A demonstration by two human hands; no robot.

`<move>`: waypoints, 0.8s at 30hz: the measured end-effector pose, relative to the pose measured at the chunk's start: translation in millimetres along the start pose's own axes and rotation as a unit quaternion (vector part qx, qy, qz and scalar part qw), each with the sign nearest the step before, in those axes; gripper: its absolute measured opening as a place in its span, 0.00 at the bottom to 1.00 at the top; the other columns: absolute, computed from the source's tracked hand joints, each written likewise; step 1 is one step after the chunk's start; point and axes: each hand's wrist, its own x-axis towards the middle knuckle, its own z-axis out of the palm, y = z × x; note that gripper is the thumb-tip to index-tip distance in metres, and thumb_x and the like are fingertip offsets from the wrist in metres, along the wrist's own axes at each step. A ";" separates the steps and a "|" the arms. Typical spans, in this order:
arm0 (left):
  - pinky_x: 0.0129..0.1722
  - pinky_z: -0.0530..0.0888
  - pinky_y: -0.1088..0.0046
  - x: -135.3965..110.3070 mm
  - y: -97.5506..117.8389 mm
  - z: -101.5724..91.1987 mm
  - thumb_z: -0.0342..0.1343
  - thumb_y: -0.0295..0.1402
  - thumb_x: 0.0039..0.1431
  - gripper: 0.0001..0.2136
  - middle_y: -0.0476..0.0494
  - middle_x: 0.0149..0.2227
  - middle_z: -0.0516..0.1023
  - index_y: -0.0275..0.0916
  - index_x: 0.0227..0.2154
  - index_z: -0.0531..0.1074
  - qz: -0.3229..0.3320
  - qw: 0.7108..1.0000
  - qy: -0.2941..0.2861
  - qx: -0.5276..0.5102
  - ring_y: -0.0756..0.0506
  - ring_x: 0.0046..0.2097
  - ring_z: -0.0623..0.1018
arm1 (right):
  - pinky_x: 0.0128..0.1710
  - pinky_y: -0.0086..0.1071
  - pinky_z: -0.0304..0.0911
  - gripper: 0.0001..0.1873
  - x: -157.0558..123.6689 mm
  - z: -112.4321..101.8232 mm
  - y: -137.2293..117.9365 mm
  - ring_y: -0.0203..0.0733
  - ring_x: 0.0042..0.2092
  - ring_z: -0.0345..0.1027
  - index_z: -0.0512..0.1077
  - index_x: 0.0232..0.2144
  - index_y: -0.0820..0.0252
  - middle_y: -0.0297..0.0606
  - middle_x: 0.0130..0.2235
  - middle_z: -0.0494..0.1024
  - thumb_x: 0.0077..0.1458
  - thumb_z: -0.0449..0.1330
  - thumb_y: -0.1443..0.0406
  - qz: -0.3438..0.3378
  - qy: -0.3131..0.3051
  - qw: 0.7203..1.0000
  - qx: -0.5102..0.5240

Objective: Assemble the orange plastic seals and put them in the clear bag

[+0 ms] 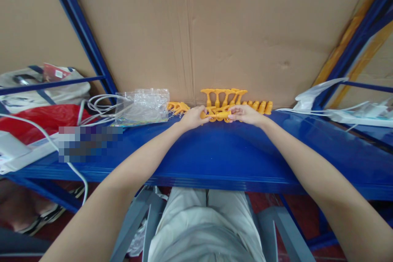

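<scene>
Handling a yellow piece [224, 115] between both hands, near the table's [215, 147] back.
My left hand [194, 118] is curled, my right [245, 114] nearly pinched, both against it; I can't tell whether either grips. I judge this a close-handling step, calling for small finger moves: stands [225, 90] crowd just behind, cups [269, 108] right, hooks [183, 107] left, cardboard [245, 37] beyond. My room runs forward of the hands, toward the near edge.
</scene>
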 end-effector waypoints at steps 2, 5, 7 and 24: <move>0.41 0.72 0.68 0.9 -1.8 -0.2 0.58 0.38 0.58 0.08 0.46 0.32 0.78 0.40 0.37 0.69 0.003 1.000 0.003 -0.007 0.42 0.38 0.79 | 0.35 0.32 0.74 0.18 -1.9 2.5 -4.0 0.38 0.30 0.77 0.73 0.29 0.60 0.38 0.28 0.81 0.49 0.72 0.52 0.014 -0.005 1.000 -0.005; 0.41 0.72 0.68 1.8 -4.2 -0.4 0.58 0.39 0.58 0.09 0.45 0.34 0.79 0.40 0.36 0.69 0.013 1.000 0.011 -0.006 0.42 0.39 0.79 | 0.31 0.30 0.72 0.23 -3.6 7.7 -7.5 0.37 0.26 0.74 0.72 0.25 0.61 0.40 0.26 0.80 0.56 0.65 0.48 0.041 -0.004 0.999 -0.001; 0.42 0.72 0.67 2.0 -4.5 -0.5 0.59 0.40 0.57 0.09 0.43 0.36 0.79 0.40 0.36 0.69 0.018 1.000 0.015 0.002 0.41 0.40 0.79 | 0.29 0.29 0.71 0.24 -3.6 10.9 -8.3 0.36 0.24 0.73 0.70 0.24 0.61 0.41 0.25 0.79 0.58 0.63 0.47 0.057 0.009 0.998 0.014; 0.41 0.72 0.67 1.1 0.4 -0.1 0.59 0.38 0.57 0.09 0.42 0.38 0.80 0.40 0.37 0.69 0.016 1.000 0.016 0.019 0.41 0.41 0.79 | 0.15 0.26 0.61 0.28 -5.8 9.7 -7.2 0.34 0.16 0.66 0.66 0.25 0.59 0.39 0.18 0.75 0.61 0.55 0.42 0.088 -0.031 0.995 0.029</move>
